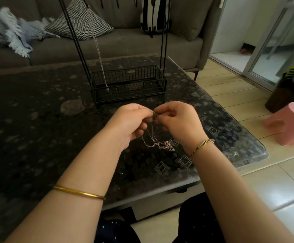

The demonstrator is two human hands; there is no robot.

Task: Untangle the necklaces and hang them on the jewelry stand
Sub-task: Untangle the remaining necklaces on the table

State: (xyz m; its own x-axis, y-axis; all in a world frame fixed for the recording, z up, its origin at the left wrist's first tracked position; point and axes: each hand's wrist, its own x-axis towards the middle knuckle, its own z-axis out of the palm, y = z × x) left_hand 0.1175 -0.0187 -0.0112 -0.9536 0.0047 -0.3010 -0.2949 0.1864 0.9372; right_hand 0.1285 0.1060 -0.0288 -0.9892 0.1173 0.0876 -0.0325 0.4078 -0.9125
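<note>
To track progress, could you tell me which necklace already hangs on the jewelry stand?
The single chain dangling down to the stand's wire basket; the tangled necklaces are pinched between left hand and right hand.

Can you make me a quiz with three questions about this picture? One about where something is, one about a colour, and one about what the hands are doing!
1. Where is the stool?
A on the sofa
B on the floor, right of the table
C in the basket

2. What colour is the bangle?
A blue
B white
C gold

3. What are the left hand and right hand doing?
A lying flat on the table
B both pinching the necklaces
C lifting the stand

Answers:
1 B, the pink stool stands on the floor past the table's right edge.
2 C, it shines yellow-gold.
3 B, the fingers of both hands meet on the chains, and the tangle rests on the table.
</note>
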